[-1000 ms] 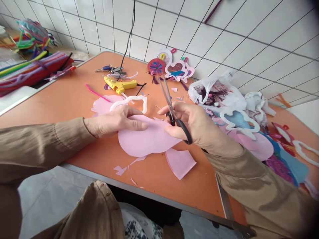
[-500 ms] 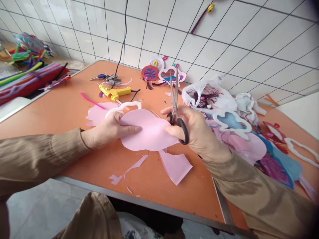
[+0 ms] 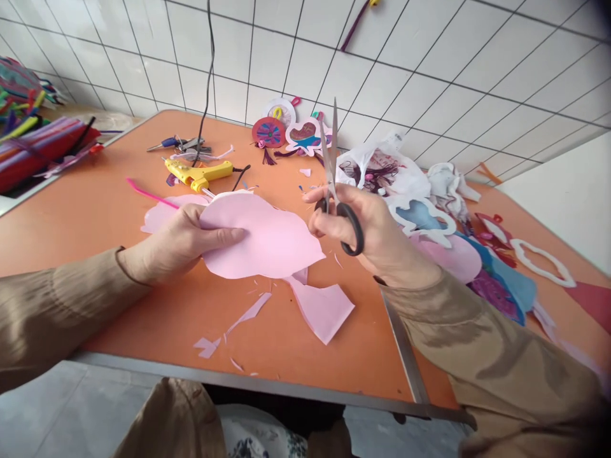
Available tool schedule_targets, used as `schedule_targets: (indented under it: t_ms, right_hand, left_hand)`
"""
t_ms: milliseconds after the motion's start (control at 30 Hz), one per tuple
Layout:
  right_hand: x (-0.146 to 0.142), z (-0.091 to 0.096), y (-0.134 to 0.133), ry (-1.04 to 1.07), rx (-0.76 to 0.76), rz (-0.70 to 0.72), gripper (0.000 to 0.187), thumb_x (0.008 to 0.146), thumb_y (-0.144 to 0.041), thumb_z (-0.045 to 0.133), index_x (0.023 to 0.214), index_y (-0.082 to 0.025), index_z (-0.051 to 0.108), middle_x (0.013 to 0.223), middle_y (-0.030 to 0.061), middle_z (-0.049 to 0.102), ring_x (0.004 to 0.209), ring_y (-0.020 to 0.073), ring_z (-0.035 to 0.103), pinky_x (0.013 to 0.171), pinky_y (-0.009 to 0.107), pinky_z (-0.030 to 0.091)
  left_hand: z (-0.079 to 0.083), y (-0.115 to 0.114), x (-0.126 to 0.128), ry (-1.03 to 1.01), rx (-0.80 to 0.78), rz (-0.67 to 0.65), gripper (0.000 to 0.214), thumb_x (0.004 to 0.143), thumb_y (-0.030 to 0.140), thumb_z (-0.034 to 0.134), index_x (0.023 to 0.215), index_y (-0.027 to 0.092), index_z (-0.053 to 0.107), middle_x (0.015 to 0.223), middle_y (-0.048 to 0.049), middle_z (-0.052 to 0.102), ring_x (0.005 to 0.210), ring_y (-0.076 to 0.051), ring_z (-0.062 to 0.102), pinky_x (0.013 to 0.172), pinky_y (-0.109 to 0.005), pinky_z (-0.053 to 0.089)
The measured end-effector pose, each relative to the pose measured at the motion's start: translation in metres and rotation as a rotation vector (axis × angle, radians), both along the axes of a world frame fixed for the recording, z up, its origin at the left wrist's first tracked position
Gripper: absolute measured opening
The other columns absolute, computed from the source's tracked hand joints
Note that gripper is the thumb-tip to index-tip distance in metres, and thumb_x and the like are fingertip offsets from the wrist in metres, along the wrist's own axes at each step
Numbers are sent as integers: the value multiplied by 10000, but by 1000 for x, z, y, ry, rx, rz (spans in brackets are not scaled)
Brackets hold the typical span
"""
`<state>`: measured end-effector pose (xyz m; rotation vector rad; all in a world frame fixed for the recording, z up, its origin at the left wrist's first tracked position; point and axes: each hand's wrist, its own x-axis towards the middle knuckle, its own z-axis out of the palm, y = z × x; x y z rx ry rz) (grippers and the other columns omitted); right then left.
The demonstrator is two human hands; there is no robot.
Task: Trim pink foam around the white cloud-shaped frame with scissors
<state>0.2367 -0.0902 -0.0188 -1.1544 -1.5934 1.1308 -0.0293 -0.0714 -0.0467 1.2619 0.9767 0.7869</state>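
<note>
My left hand (image 3: 191,238) pinches the left end of a pink paper cutout (image 3: 262,238) with a wavy edge, thumb on top. Its right end tapers to a point and hangs free above the table. Just to the right, my right hand (image 3: 363,226) holds black-handled scissors (image 3: 331,165), fingers through the loops and blades pointing up, slightly parted. The scissors are apart from the paper. Under and in front of the cutout lie a larger pink paper scrap (image 3: 324,312) and a thin pink offcut (image 3: 247,315).
A yellow glue gun (image 3: 198,173) and keys (image 3: 191,147) lie behind my left hand. Decorated ornaments (image 3: 270,132) lean at the tiled wall. A white plastic bag (image 3: 398,175), a white cloud-shaped frame (image 3: 420,216) and coloured pieces spread at right. Pipe cleaners (image 3: 48,149) are bundled at far left.
My right hand with the scissors has come off the paper's right end, which now hangs free. My left hand still holds the cutout. The whole view has shifted a little to the right.
</note>
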Motion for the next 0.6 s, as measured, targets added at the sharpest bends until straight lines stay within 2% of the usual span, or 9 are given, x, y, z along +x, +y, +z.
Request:
schedule_targets:
  t_ms: [133, 233, 333, 467, 600]
  right_hand:
    - [20, 4, -5, -19, 86, 56, 533, 795, -693, 723, 1057, -232, 663, 801, 26, 688, 784, 198, 645, 773, 367, 516]
    - [31, -6, -7, -77, 77, 132, 592, 798, -741, 691, 1062, -211, 688, 784, 40, 675, 764, 204, 648, 706, 357, 507]
    - [41, -24, -8, -96, 74, 199, 570, 851, -719, 647, 1079, -200, 707, 738, 31, 643, 696, 174, 602, 645, 336, 479]
    - [50, -42, -14, -42, 15, 243, 544, 892, -678, 622, 1182, -227, 719, 766, 36, 673, 651, 167, 608, 615, 347, 491]
    - [50, -45, -21, -31, -48, 230, 567, 847, -720, 651, 1183, -273, 744, 670, 23, 624, 572, 163, 549, 549, 342, 442]
  left_hand:
    - [5, -2, 4, -128, -93, 63, 275, 625, 246, 948, 833, 152, 794, 822, 6, 800, 790, -176, 721, 704, -230, 609]
    - [5, -3, 7, -206, -74, 145, 302, 626, 251, 951, 874, 153, 809, 823, -12, 806, 822, -189, 741, 724, -249, 635]
    - [0, -2, 7, -237, -22, 222, 284, 624, 288, 954, 843, 163, 823, 803, -27, 807, 775, -191, 756, 681, -248, 646]
    - [-6, 0, 3, -100, 66, 356, 305, 582, 335, 976, 787, 166, 827, 786, -32, 810, 674, -164, 730, 619, -221, 638]
    - [-5, 1, 4, -66, 81, 380, 290, 580, 333, 977, 759, 164, 824, 747, -20, 806, 624, -140, 713, 562, -178, 613]
